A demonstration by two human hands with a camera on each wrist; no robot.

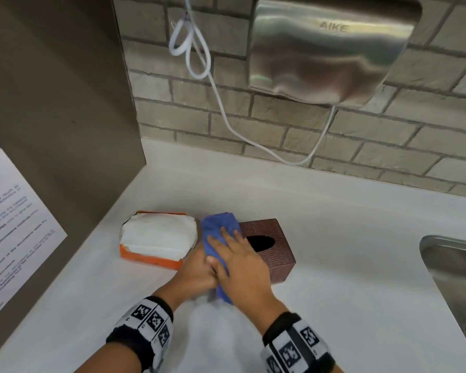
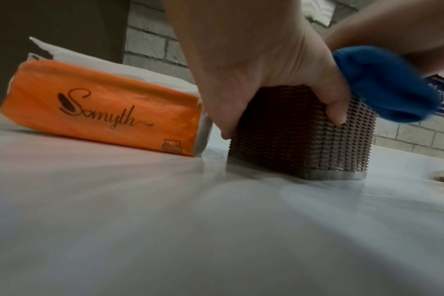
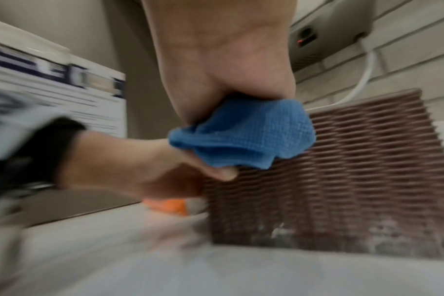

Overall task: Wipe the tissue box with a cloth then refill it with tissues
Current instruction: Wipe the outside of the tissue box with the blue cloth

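Observation:
A brown woven tissue box point(image 1: 276, 251) point(image 2: 299, 140) point(image 3: 355, 170) stands on the white counter, its dark top opening point(image 1: 261, 243) showing. My left hand point(image 1: 197, 273) point(image 2: 261, 84) grips the box's near left corner, thumb and fingers curled around it. My right hand point(image 1: 240, 262) point(image 3: 228, 66) lies over a blue cloth point(image 1: 218, 232) point(image 2: 385, 86) point(image 3: 243, 134) and presses it on the box's top left part. An orange pack of white tissues point(image 1: 156, 240) point(image 2: 101, 108) lies just left of the box, torn open on top.
The white counter point(image 1: 334, 265) runs to a steel sink point(image 1: 452, 278) at the right. A steel hand dryer point(image 1: 326, 47) with a white cable point(image 1: 226, 122) hangs on the brick wall behind. A brown partition with a printed notice point(image 1: 11, 224) stands at the left.

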